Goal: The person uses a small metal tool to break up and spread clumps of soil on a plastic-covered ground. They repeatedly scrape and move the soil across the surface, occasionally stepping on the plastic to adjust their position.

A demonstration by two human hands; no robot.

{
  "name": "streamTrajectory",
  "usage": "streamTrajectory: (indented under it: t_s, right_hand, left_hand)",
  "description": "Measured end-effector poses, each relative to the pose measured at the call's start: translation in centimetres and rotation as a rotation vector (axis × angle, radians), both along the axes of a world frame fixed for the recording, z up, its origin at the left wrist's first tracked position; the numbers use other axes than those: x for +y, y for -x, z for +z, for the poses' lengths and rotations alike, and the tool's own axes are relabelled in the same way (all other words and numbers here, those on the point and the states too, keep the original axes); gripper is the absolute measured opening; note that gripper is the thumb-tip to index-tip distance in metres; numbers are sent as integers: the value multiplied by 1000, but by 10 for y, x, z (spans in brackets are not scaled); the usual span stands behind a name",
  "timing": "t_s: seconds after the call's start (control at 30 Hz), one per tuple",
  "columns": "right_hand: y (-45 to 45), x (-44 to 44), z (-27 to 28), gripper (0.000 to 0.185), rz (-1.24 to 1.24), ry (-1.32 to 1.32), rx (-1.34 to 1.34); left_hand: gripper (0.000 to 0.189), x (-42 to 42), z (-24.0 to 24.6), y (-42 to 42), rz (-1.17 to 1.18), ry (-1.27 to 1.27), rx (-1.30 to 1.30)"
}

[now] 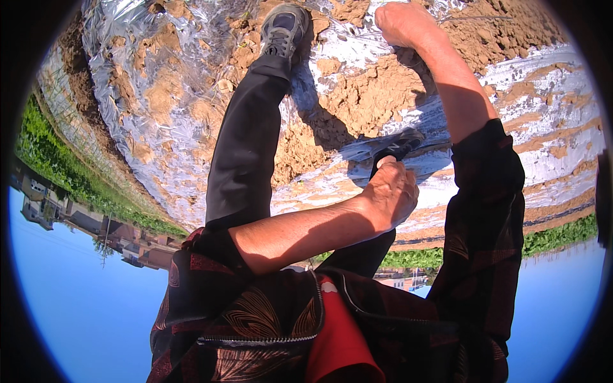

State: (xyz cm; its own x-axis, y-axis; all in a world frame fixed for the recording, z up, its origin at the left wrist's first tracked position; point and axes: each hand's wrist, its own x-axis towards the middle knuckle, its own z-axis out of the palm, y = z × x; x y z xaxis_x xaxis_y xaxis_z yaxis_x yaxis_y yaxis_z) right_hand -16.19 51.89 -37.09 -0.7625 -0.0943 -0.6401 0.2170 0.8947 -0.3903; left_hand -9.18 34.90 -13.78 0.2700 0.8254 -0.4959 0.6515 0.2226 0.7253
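My left hand point(391, 194) is in front of my right ankle, its fingers curled and the thumb uppermost; whether anything is inside it is hidden. Farther up, at the top edge, my right hand point(404, 24) is bent into a fist low over plastic mulch film point(347, 50) and clods of soil point(373, 93). What that fist may grip cannot be seen. A grey sneaker point(286, 28) on my left foot rests on the soil and film. The dark sneaker point(404, 141) on my right foot is partly behind my left hand.
Soil-strewn film point(158, 91) spreads on the left, with more film strips point(550, 100) at right. A thin dark stem or wire point(476, 18) lies near my right hand. Green plants point(62, 148) and houses point(134, 244) stand beyond, upside down in the view.
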Motion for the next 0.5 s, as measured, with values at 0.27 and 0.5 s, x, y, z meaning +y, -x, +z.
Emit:
streamTrajectory:
  t_s: [0.27, 0.5]
  right_hand:
    - [5, 1, 2, 23, -6, 3, -6]
    - [-26, -15, 16, 20, -107, 27, -63]
  left_hand:
    - [15, -2, 3, 1, 23, -34, 55]
    - [15, -3, -2, -3, 47, -31, -22]
